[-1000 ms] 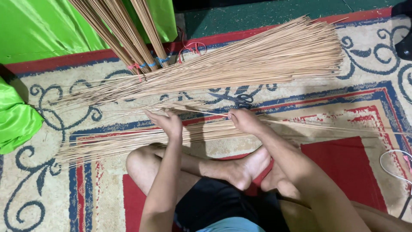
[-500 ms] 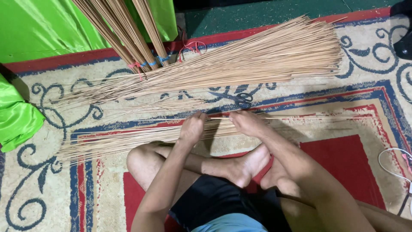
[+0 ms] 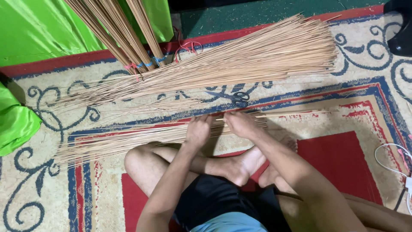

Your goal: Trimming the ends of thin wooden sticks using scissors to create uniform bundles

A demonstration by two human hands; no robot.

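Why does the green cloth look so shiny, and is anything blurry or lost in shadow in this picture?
In the head view, the green cloth shows soft sheen along its folds, with a dark shadow beside it at the left edge. The left hand and right hand on the thin sticks look sharp, with shadow under the forearms. The scissors are clear.

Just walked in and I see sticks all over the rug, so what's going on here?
A person sits cross-legged on a patterned rug, working with thin tan sticks. The left hand and right hand are close together, pinching a few sticks above the near pile of sticks. A larger fanned pile lies beyond, with black scissors between the piles. Tied bundles lean in against green cloth.
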